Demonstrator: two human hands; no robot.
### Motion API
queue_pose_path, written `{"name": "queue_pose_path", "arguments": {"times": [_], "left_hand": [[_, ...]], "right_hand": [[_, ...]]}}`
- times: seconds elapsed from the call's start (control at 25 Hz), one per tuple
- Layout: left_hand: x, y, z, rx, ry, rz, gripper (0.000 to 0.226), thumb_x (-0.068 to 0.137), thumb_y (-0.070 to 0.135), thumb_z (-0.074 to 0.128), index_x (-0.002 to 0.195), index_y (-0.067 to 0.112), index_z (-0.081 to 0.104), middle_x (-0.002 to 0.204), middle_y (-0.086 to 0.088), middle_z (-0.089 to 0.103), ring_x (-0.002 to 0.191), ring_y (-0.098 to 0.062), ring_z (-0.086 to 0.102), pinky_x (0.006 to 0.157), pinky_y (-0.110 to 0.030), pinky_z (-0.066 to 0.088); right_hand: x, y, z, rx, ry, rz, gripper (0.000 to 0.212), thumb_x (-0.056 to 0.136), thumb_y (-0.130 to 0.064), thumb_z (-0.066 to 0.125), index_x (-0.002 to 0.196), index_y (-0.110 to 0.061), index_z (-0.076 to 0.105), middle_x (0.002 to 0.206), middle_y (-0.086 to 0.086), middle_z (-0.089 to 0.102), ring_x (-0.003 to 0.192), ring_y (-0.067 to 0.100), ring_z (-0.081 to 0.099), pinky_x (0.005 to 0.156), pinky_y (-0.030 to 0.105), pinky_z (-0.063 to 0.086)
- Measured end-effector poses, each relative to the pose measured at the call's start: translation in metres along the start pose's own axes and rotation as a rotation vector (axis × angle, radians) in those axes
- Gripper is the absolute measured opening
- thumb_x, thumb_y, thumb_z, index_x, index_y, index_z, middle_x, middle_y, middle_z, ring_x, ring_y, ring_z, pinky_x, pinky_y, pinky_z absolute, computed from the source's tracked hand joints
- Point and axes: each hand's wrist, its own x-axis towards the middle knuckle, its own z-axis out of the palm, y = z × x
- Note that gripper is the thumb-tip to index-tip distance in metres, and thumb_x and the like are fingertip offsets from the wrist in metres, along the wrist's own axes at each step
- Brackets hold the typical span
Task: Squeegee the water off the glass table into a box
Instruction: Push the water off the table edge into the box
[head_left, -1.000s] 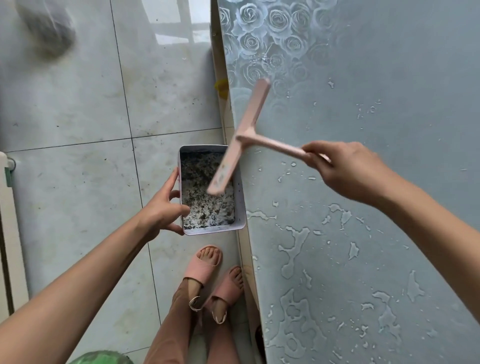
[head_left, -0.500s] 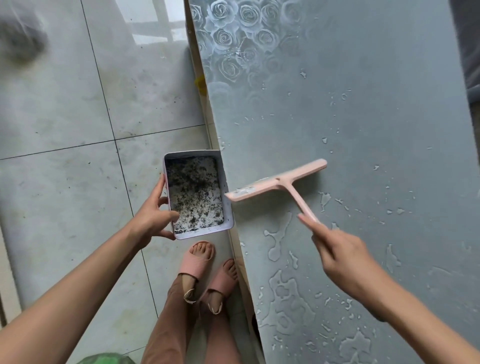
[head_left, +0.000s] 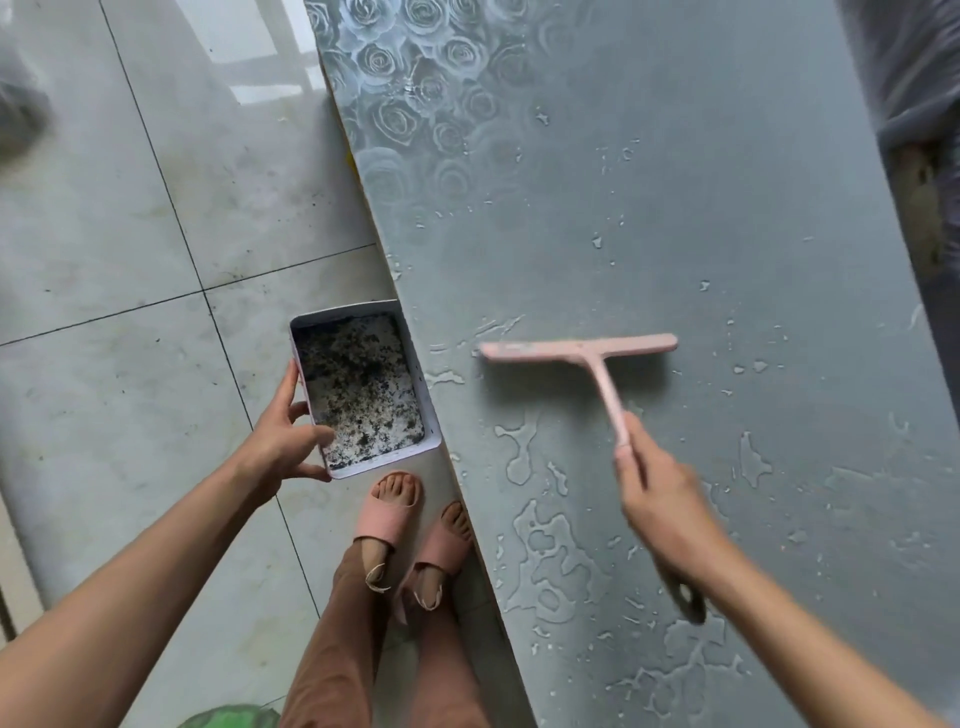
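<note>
A pink squeegee lies with its blade across the grey glass table, a little right of the table's left edge. My right hand grips the end of its handle. A white box with dark speckled dirt and water inside is held against the table's left edge, below the tabletop level. My left hand holds the box by its near left side, thumb over the rim. Water puddles and droplets lie on the glass near me and around the blade.
Pale tiled floor spreads left of the table. My feet in pink sandals stand by the table edge under the box. A frosted rose pattern marks the table's far left corner. Something green shows at the bottom edge.
The squeegee left the air over the box, swung right and came down on the glass, blade now farther from the edge. The box stayed at the table edge in my left hand.
</note>
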Motion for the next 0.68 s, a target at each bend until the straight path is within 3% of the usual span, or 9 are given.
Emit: {"name": "queue_pose_path", "arguments": {"times": [0.12,0.16,0.24,0.32,0.44,0.56,0.68], "left_hand": [[-0.003,0.0,0.001,0.019,-0.006,0.003,0.101,0.084,-0.018,0.046,0.144,0.057,0.014,0.13,-0.003,0.047,0.105,-0.028,0.057,0.052,-0.042,0.059],[-0.003,0.001,0.001,0.025,-0.004,0.005,0.101,0.085,-0.018,0.046,0.144,0.056,0.014,0.131,-0.004,0.048,0.103,-0.027,0.057,0.052,-0.043,0.059],[-0.002,0.002,0.0,0.034,-0.005,0.009,0.1,0.085,-0.018,0.046,0.144,0.056,0.014,0.13,-0.006,0.049,0.1,-0.025,0.058,0.052,-0.043,0.059],[-0.001,0.001,0.0,0.037,-0.01,0.017,0.1,0.085,-0.018,0.046,0.144,0.057,0.015,0.129,-0.007,0.049,0.098,-0.024,0.058,0.053,-0.044,0.059],[0.001,-0.001,-0.001,0.055,-0.003,0.022,0.099,0.085,-0.018,0.045,0.143,0.057,0.017,0.127,-0.008,0.049,0.099,-0.023,0.058,0.054,-0.044,0.059],[0.003,-0.001,0.0,0.062,-0.002,0.017,0.097,0.085,-0.018,0.044,0.141,0.059,0.021,0.125,-0.007,0.051,0.093,-0.018,0.058,0.054,-0.044,0.059],[0.004,0.0,-0.002,0.072,0.006,0.0,0.097,0.085,-0.018,0.044,0.141,0.058,0.021,0.125,-0.008,0.052,0.09,-0.019,0.058,0.054,-0.044,0.059]], "right_hand": [[-0.009,0.007,-0.019,-0.016,-0.006,-0.154,0.038,0.098,-0.029,0.044,0.136,-0.031,0.046,0.059,-0.009,0.047,0.054,0.004,0.045,0.058,0.033,0.038],[-0.001,0.02,-0.039,-0.063,-0.024,-0.188,0.033,0.097,-0.03,0.045,0.129,-0.027,0.052,0.06,-0.011,0.048,0.054,0.002,0.045,0.057,0.027,0.038],[0.021,0.057,-0.088,-0.241,-0.103,-0.194,0.035,0.093,-0.037,0.044,0.122,-0.021,0.056,0.076,-0.014,0.059,0.066,0.0,0.052,0.062,0.018,0.039],[0.035,0.1,-0.132,-0.472,-0.172,-0.112,0.052,0.085,-0.053,0.037,0.127,-0.029,0.055,0.104,-0.009,0.066,0.09,0.012,0.061,0.076,0.027,0.045],[0.043,0.145,-0.161,-0.616,-0.238,-0.036,0.058,0.072,-0.069,0.028,0.122,-0.05,0.052,0.11,-0.016,0.064,0.097,0.014,0.061,0.081,0.039,0.05],[0.056,0.144,-0.143,-0.559,-0.266,-0.08,0.055,0.077,-0.065,0.031,0.125,-0.049,0.053,0.107,-0.017,0.063,0.094,0.012,0.058,0.078,0.036,0.048],[0.091,0.099,-0.09,-0.484,-0.317,-0.257,0.039,0.093,-0.05,0.04,0.129,-0.045,0.051,0.114,-0.013,0.062,0.103,0.013,0.056,0.08,0.033,0.045]]}}
